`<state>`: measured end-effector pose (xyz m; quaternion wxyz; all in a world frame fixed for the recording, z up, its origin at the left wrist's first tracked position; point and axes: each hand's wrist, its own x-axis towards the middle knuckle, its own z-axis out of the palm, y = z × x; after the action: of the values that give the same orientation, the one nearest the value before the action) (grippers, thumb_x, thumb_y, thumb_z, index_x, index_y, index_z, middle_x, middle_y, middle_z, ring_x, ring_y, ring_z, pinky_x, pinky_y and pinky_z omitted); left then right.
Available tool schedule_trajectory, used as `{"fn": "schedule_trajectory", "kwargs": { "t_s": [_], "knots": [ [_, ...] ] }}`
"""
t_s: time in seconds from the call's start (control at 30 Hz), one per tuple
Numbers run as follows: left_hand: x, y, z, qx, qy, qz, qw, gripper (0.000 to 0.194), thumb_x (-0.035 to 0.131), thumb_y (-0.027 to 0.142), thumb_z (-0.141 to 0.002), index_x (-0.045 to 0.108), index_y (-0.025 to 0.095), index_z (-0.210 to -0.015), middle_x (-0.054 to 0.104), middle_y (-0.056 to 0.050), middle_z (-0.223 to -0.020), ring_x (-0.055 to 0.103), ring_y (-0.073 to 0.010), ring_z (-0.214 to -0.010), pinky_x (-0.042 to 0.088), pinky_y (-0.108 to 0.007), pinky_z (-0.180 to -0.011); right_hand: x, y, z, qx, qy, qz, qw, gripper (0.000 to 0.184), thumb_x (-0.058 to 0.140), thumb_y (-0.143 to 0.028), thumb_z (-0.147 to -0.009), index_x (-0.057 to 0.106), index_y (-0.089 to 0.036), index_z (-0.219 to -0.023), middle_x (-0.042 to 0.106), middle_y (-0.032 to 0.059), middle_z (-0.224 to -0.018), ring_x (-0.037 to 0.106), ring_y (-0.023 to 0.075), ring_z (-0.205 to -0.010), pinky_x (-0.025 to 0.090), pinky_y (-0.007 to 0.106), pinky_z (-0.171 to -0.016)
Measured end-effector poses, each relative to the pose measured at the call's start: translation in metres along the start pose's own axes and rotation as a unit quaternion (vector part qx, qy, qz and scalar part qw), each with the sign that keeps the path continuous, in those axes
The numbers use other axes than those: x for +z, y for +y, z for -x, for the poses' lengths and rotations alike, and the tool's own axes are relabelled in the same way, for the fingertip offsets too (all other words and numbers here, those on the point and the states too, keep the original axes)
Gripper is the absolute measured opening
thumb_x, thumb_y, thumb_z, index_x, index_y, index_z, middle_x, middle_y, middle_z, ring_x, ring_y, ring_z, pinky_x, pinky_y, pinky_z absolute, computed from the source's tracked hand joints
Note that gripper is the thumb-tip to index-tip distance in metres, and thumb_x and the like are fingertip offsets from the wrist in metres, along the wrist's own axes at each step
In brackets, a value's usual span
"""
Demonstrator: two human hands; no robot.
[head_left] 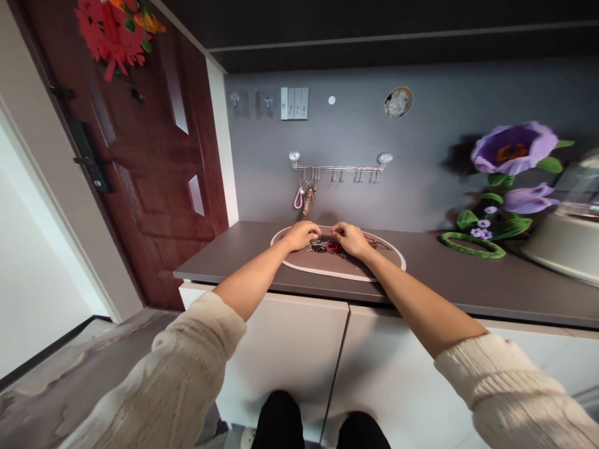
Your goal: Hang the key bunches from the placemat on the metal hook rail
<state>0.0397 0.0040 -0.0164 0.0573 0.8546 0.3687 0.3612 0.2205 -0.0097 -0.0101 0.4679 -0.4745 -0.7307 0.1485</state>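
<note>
A bunch of keys (320,248) with a red piece (334,247) among them lies on an oval brown mat (322,269) with a pale rim. My left hand (302,235) is just over the left end of the keys, its fingers curled and pinched together. From the other side my right hand (350,238) reaches over the right part of the bunch, thumb and fingers also pressed together. Whatever is between the fingertips of either hand is too small to make out. Part of a thin item (381,243) shows beyond my right wrist.
Behind the mat, a hook rail (346,168) on the grey wall holds hanging keys and a pink loop (299,198). Purple fabric flowers (512,153) and a pale rounded object (566,243) stand on the counter (444,280) at right. A dark red door (154,181) is at left.
</note>
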Motion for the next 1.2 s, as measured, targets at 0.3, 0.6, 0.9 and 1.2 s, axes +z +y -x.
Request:
{"fn": "schedule_trajectory", "kwargs": {
  "t_s": [0.3,0.6,0.9,1.2],
  "knots": [
    [0.000,-0.003,-0.003,0.082,-0.111,-0.093,0.986,0.032,0.043,0.011,-0.077,0.063,0.023,-0.100,0.063,-0.002,-0.105,0.052,-0.0145,-0.098,0.037,-0.025,-0.089,0.002,0.002,-0.004,-0.020,-0.030,0.154,0.987,0.017,0.051,-0.012,-0.074,0.063,-0.017,-0.084,0.066,0.0060,-0.083,0.059,0.0152,-0.075,0.042,0.026,-0.075],
    [0.003,-0.017,-0.007,0.084,-0.090,-0.127,0.984,0.025,0.048,0.017,-0.078,0.066,0.022,-0.095,0.066,-0.003,-0.093,0.053,-0.0153,-0.088,0.038,-0.025,-0.080,0.005,0.003,-0.005,-0.023,-0.048,0.193,0.980,0.020,0.048,-0.015,-0.077,0.062,-0.016,-0.090,0.067,0.0069,-0.088,0.060,0.0151,-0.079,0.042,0.024,-0.074],
    [0.002,-0.018,-0.007,0.081,-0.062,-0.121,0.987,0.018,0.050,0.020,-0.078,0.067,0.021,-0.085,0.065,-0.003,-0.081,0.052,-0.0149,-0.079,0.037,-0.024,-0.071,0.006,0.002,-0.006,-0.031,-0.049,0.200,0.978,0.021,0.047,-0.013,-0.076,0.063,-0.016,-0.089,0.067,0.0064,-0.085,0.059,0.0148,-0.076,0.041,0.024,-0.073],
    [0.002,-0.016,-0.009,0.054,-0.016,-0.137,0.989,0.018,0.047,0.020,-0.079,0.065,0.019,-0.078,0.063,-0.003,-0.078,0.050,-0.0157,-0.078,0.037,-0.026,-0.071,0.006,0.000,-0.005,-0.035,-0.051,0.205,0.977,0.021,0.047,-0.015,-0.076,0.064,-0.016,-0.089,0.067,0.0066,-0.087,0.059,0.0151,-0.077,0.041,0.025,-0.074]
  ]
}}
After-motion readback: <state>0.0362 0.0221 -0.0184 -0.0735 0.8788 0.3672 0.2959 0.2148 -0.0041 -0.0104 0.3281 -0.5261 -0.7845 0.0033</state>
